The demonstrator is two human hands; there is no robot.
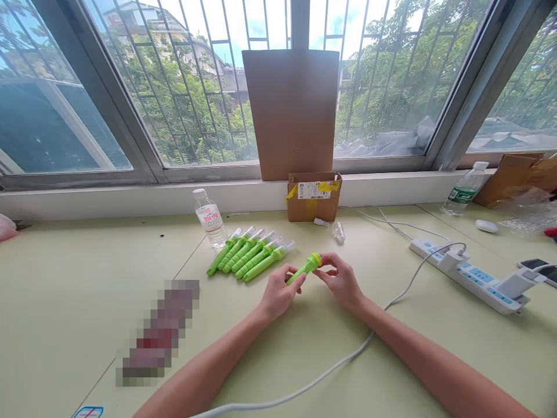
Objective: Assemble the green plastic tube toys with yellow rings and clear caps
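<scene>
My left hand [281, 290] is closed around the body of a green plastic stick [306, 268] shaped like a slim torch, tilted up to the right. At its yellow-green head, the fingertips of my right hand [342, 281] are pinched together; whether a small part sits between them is hidden. This stick shows no clear tip. Several similar green sticks [256, 258] with clear tips lie side by side, just left of my left hand. Beyond my right hand, a clear plastic cap [338, 233] rests on the table.
An open cardboard box [313, 200] stands by the window, a small white piece [321, 222] before it. Water bottles [210, 219] stand left and right. A power strip [472, 276] lies right; its white cable [348, 357] passes under my right forearm. A blurred item [161, 331] lies left.
</scene>
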